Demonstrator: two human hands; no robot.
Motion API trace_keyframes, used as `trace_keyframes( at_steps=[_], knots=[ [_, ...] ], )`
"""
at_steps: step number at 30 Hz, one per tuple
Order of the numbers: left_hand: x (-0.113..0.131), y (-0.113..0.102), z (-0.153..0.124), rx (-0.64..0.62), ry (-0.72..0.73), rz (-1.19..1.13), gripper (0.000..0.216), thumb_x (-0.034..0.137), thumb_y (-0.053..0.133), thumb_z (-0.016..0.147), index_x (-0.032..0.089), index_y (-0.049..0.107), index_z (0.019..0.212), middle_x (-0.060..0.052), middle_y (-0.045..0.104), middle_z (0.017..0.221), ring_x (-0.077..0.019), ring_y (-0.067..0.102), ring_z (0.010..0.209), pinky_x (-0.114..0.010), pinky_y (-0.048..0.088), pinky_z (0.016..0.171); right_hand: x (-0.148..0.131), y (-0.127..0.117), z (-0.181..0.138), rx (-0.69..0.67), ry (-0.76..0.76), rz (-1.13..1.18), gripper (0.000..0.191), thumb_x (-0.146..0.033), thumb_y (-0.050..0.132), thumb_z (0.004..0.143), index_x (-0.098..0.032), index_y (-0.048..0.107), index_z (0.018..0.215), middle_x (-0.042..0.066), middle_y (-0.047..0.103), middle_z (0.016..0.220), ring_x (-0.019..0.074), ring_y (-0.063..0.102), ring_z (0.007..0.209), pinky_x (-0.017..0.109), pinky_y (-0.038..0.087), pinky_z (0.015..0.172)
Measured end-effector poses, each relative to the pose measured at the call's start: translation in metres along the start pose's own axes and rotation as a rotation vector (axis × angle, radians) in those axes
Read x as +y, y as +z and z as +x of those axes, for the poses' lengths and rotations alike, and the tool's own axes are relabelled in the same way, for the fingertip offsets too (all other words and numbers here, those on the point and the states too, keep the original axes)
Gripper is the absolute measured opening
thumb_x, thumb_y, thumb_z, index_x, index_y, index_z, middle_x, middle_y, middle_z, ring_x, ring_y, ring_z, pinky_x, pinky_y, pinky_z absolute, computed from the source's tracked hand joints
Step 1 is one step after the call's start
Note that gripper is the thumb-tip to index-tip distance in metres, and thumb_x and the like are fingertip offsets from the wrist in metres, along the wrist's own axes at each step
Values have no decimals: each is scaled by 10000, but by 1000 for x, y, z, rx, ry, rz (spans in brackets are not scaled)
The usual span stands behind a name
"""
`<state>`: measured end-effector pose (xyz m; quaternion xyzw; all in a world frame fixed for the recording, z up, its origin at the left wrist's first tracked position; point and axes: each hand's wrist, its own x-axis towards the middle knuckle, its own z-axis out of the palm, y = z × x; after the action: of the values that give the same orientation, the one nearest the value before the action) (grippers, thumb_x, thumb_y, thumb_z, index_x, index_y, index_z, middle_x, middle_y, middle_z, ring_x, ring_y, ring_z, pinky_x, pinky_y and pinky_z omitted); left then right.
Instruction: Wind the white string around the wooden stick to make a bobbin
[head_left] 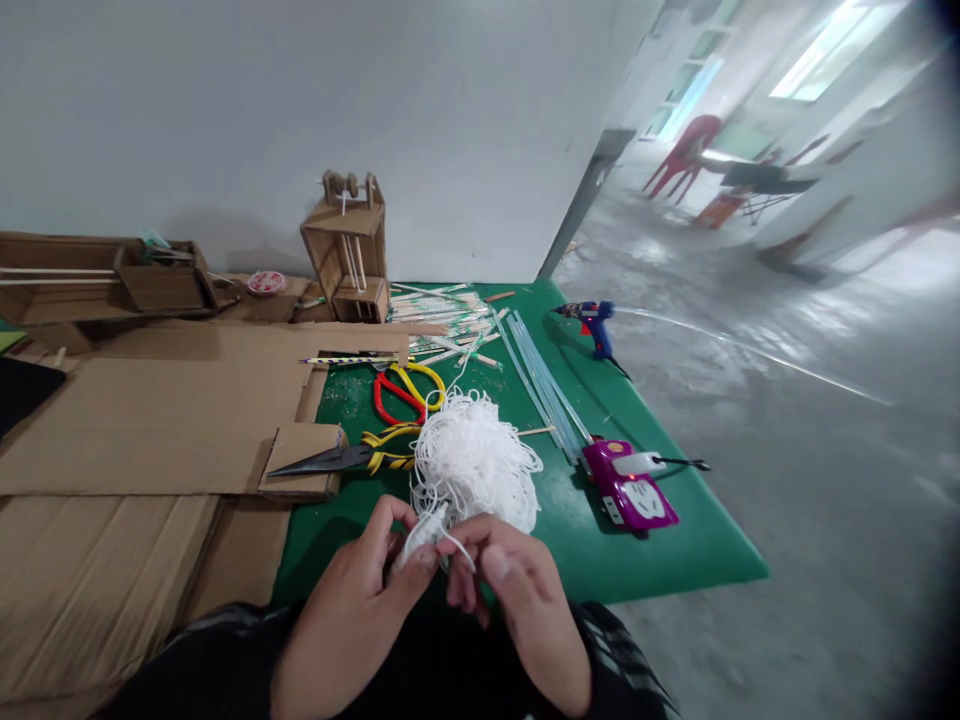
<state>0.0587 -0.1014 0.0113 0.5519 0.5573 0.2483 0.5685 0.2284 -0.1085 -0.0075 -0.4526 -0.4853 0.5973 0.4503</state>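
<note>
My left hand (367,595) is closed around a small white bundle (424,532) that looks wound with cord; its core is hidden. Close beside it, my right hand (521,585) has its fingers curled by a loose end of white cord (459,546), which seems pinched near the bundle. A large tangled heap of the same cord (480,455) lies on the green tabletop just beyond both hands. Left of the heap are long-nose pliers (341,459) with black and yellow handles, their jaws over a small cardboard block (300,452). Scissors (397,395) with red and yellow handles lie behind.
Cardboard sheets (150,410) cover the left side, with a cardboard tower (345,245) behind. Wooden sticks (450,318) lie near the wall. Clear glue sticks (544,385), a blue glue gun (598,325) and a purple power strip (628,490) are on the right, near the table edge.
</note>
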Motion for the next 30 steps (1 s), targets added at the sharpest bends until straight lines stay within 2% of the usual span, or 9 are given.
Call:
trace_keyframes(
  at_steps=[2,4,8,13,17,21,23,26,30],
  knots=[
    [2,0,-1,11,-6,69,235,476,458,931,246,508,941,33,599,711,-173,501,630,-251,323,608,2,-1,2,7,173,134,518,-601,405,921,-135,627,882,9,584,486,85,471,381,153,328,344],
    [1,1,-2,32,4,122,234,483,454,930,256,501,957,37,589,710,-176,505,631,-251,323,607,3,-2,5,-8,316,147,438,-571,464,912,-148,579,928,-22,570,436,67,432,320,119,295,303],
    [-1,3,-3,65,35,129,210,467,528,892,267,529,954,23,626,734,-202,561,674,-250,343,609,4,-2,10,-141,426,171,448,-567,589,843,-181,483,1045,-44,606,443,70,432,273,100,295,253],
    [-4,7,-7,150,93,20,163,386,633,818,272,591,927,-3,702,771,-228,632,679,-258,399,620,9,-5,15,-248,396,211,465,-539,648,812,-147,529,1034,-9,654,535,48,458,290,102,351,280],
    [-14,10,-7,206,130,292,312,403,598,846,284,526,1126,-6,715,806,-260,664,743,-307,445,663,12,-6,17,-173,353,118,374,-454,739,758,-136,625,917,-31,596,577,40,482,372,91,358,303],
    [-21,7,-3,312,485,581,465,367,625,846,277,481,1279,-77,640,1063,-277,610,960,-395,479,798,13,-3,16,-134,273,80,328,-433,750,755,-132,649,838,-37,531,610,33,430,430,94,352,318],
    [-20,5,-1,319,643,637,360,253,618,860,288,568,1216,-85,589,1161,-265,558,1047,-396,475,855,12,-1,15,-124,248,85,334,-449,730,773,-142,642,871,-37,524,611,47,446,439,104,347,314],
    [-17,2,1,344,803,599,275,99,604,860,274,667,1064,-56,605,1137,-230,525,1074,-358,460,908,10,0,14,-114,249,82,341,-468,709,789,-165,641,932,-30,548,614,76,491,450,121,318,304],
    [-14,0,-1,361,865,518,240,38,619,844,245,680,950,-31,654,1076,-208,518,1081,-334,438,942,3,-2,13,-74,145,62,286,-436,709,805,-154,683,842,17,613,730,113,551,638,194,463,538]
  ],
)
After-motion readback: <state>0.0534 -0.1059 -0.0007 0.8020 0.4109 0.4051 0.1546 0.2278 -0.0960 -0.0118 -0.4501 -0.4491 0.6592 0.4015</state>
